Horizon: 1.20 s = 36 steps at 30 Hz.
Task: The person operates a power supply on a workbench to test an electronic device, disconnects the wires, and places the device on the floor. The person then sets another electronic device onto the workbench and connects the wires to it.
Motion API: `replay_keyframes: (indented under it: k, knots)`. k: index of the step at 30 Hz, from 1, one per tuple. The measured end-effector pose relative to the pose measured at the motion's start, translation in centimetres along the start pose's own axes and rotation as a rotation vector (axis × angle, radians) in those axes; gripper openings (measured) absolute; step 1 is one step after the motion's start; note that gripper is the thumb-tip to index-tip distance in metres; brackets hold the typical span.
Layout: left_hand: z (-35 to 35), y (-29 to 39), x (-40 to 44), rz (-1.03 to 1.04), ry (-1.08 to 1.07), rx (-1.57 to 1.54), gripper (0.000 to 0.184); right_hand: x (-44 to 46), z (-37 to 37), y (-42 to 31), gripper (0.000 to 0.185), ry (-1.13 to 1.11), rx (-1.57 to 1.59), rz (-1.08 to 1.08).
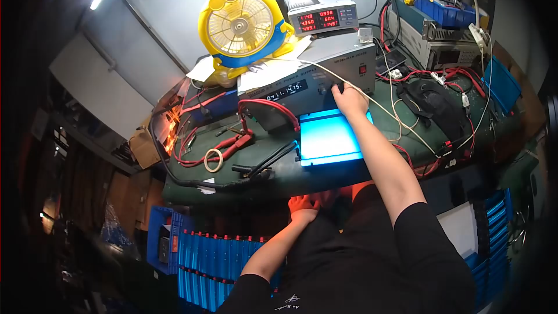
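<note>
My right hand (351,102) reaches to the front panel of a grey DC power supply (273,104), with thumb and fingers closed at a small dark knob (340,87). A second knob (322,90) shows just left of it. Below that hand, a bright blue metal box (330,139) lies on the bench, its top washed out by glare, with red and black cables at its left end. My left hand (303,207) rests low by my lap under the bench edge, holding nothing, its fingers apart and lit reddish.
On the power supply stand a yellow fan (239,28) and a meter with red digits (323,13). Clamp leads (235,142) and a tape roll (213,160) lie left. A black strap-like bundle (433,104) lies right. Blue cases (215,261) are stacked below.
</note>
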<state>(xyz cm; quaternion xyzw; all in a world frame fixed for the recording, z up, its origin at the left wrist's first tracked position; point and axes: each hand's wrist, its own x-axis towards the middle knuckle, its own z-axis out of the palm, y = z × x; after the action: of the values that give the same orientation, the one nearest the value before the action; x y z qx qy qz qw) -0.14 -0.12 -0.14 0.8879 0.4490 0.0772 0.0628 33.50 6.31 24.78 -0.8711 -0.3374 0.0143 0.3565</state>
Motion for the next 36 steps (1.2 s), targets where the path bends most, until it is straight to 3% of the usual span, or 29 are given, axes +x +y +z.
replay_keyframes:
  k: [7,10,14,19,25,33,36]
  knots:
    - [0.0,-2.9,-0.3,-0.142,-0.1,-0.144,0.058,-0.3,-0.6,-0.1,0.052,-0.028,-0.015,-0.031]
    - [-0.1,-0.6,-0.1,-0.008,0.024,-0.06,0.059,-0.1,0.0,-0.1,0.053,0.01,0.006,-0.015]
    - [-0.7,0.3,-0.3,-0.039,-0.048,0.014,0.059,-0.4,-0.7,-0.3,0.053,-0.013,-0.003,-0.005]
    - [-0.1,-3.3,-0.3,-0.165,-0.111,-0.178,0.058,-0.3,-0.3,-0.1,0.052,-0.011,-0.005,-0.025]
    - [0.4,0.2,-0.3,0.005,0.047,0.029,0.058,-0.4,-0.8,-0.3,0.052,-0.027,0.016,-0.012]
    - [0.2,-2.9,-0.4,-0.108,-0.058,-0.122,0.059,-0.3,-0.6,-0.2,0.051,-0.022,0.008,-0.02]
    - [0.1,-0.7,-0.1,-0.025,-0.019,-0.024,0.063,-0.6,-0.7,-0.4,0.051,-0.005,0.014,-0.018]
